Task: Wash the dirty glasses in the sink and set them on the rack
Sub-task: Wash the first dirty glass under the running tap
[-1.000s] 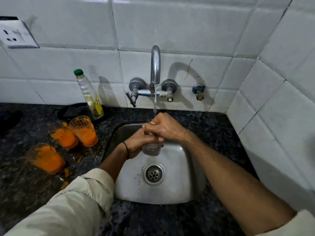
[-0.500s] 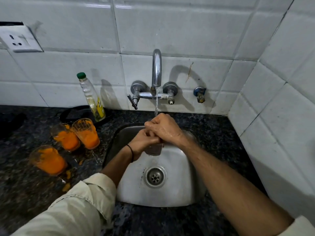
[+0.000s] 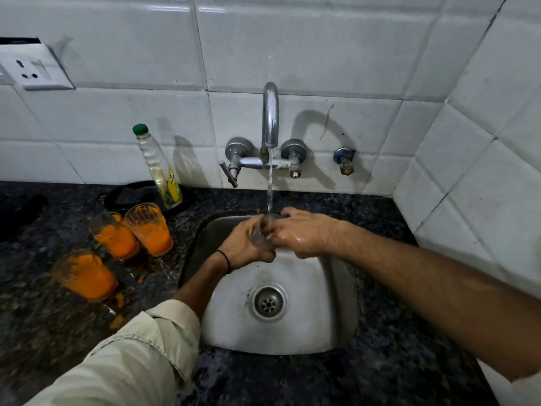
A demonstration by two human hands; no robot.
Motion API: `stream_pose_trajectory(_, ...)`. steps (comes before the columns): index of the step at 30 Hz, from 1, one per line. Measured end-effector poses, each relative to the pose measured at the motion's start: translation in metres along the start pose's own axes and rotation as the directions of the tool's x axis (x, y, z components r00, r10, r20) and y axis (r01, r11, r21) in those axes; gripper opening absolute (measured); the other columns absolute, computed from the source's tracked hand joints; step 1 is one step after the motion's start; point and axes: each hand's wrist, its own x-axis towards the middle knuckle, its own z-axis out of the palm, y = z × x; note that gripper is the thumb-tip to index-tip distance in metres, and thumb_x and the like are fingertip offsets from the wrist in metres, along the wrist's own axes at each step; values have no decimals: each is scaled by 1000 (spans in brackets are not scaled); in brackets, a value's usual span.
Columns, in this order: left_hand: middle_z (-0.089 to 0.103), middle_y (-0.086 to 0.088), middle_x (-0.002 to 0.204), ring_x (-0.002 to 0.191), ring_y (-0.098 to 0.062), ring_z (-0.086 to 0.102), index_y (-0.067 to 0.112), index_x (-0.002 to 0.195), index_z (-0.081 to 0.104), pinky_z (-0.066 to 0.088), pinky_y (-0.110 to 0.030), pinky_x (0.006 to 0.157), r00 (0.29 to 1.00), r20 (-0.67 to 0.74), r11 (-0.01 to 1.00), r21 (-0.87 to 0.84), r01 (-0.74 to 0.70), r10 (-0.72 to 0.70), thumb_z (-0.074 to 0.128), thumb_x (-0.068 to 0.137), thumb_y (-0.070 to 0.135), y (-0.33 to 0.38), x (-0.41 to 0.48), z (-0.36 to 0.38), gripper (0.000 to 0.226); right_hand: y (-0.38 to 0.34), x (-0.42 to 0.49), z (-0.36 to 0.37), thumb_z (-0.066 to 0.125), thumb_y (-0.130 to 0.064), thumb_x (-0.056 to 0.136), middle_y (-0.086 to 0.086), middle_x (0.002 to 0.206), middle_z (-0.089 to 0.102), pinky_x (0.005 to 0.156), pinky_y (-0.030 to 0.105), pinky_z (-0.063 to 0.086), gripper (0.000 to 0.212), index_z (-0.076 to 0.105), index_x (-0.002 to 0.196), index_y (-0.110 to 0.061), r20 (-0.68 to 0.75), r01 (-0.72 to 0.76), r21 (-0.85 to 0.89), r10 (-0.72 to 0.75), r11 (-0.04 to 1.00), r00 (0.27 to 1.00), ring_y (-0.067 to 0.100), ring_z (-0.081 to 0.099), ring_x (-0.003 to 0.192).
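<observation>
Head camera looks down at your sink (image 3: 295, 335), with its drain (image 3: 268, 303) nearer to you than your hands. Over the sink your left hand (image 3: 243, 249) grips a clear glass (image 3: 261, 235) with curled fingers, and your wet right hand (image 3: 306, 234) holds the same glass from its other side. Left of your left hand, three orange-smeared glasses (image 3: 117, 240) stand on the counter (image 3: 44, 332). Beyond your hands, water (image 3: 270, 186) falls from the tap (image 3: 270, 112) onto the glass.

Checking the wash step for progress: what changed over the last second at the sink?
The right hand slid rightward off the top of the glass, so the water stream now falls into it. The left hand keeps gripping the glass. The three orange-smeared glasses and the bottle stayed put.
</observation>
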Motion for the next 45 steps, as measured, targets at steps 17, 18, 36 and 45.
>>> stream_pose_trajectory(17, 68, 9, 112, 102, -7, 65, 26, 121, 62, 54, -32, 92, 990, -13, 958, 252, 136, -138, 80, 45, 26, 2, 0, -3, 77, -1, 11, 29, 59, -3, 84, -4, 135, 58, 113, 39, 22, 46, 63, 123, -27, -124, 17, 91, -5, 996, 992, 16, 46, 131)
stream_pose_trajectory(18, 68, 9, 113, 104, -7, 65, 28, 122, 62, 54, -34, 94, 990, -35, 968, 208, 141, -137, 82, 45, 25, 2, 2, 1, 79, -4, 15, 23, 58, -8, 87, -4, 130, 59, 111, 39, 25, 38, 63, 120, -25, -83, -4, 90, 11, 996, 996, 18, 48, 127)
stream_pose_trajectory(36, 70, 10, 107, 99, -5, 66, 25, 116, 64, 52, -19, 85, 982, -112, 977, 133, 166, -152, 88, 53, 6, 8, -2, 4, 70, -18, 19, 20, 61, -8, 89, 4, 123, 60, 99, 33, 41, 30, 63, 118, -14, -131, -182, 369, 244, 911, 961, 23, 55, 118)
stream_pose_trajectory(45, 68, 7, 97, 95, -12, 64, 25, 103, 63, 47, -22, 79, 953, -196, 947, 178, 268, -233, 82, 62, 6, 6, -7, -8, 49, -57, 37, 53, 55, 11, 72, 4, 95, 69, 86, 38, 53, 33, 72, 93, -8, -335, -51, 841, 593, 539, 732, 21, 62, 93)
